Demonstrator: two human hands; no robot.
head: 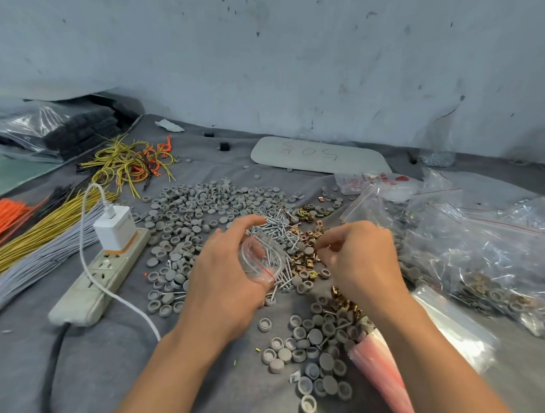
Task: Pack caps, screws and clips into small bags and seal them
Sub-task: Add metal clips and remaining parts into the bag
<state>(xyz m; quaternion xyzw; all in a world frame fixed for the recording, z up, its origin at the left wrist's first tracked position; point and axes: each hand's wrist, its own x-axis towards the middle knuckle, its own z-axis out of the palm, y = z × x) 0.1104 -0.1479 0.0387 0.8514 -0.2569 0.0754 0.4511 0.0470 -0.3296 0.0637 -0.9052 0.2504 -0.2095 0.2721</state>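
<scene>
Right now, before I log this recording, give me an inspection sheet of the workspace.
Surface: wrinkled grey cloth.
Job's things: caps, screws and clips in loose piles that meet at centre; one clear bag.
Clutter: wire bundles on the left; filled bags on the right; board at the back.
Grips: left hand holds the bag over the screws; right hand pinches at the clips.
Cables: white cable from charger in power strip; black cord.
Surroundings: scuffed wall.
</scene>
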